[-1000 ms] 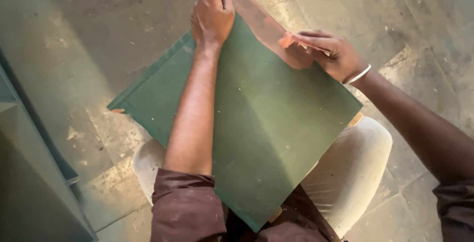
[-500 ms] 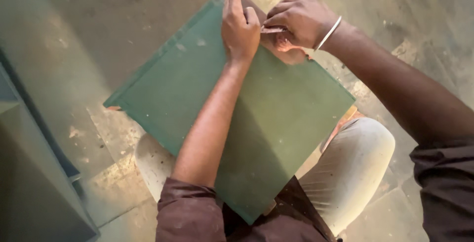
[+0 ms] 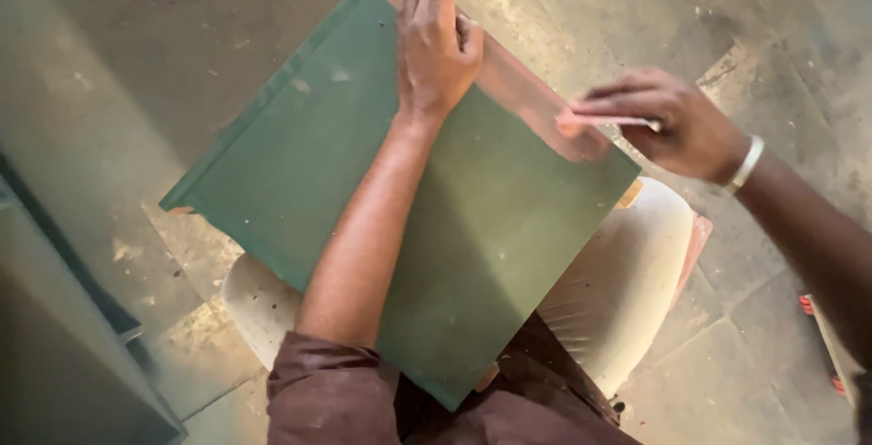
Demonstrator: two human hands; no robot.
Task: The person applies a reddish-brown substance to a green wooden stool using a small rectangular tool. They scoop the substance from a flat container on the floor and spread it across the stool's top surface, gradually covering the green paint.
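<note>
A big green board [image 3: 400, 218] lies tilted on the knees of the person. The left hand [image 3: 438, 41] lies flat on its far edge, the fingers together, and presses a thin clear sheet [image 3: 522, 91] there. The right hand [image 3: 670, 123], with a bangle [image 3: 748, 163] on the wrist, is closed around a thin pale stick [image 3: 610, 120] just beside the sheet. Below is a dusty stone floor [image 3: 163, 64], and a grey cabinet [image 3: 54, 336] stands at the left
</note>
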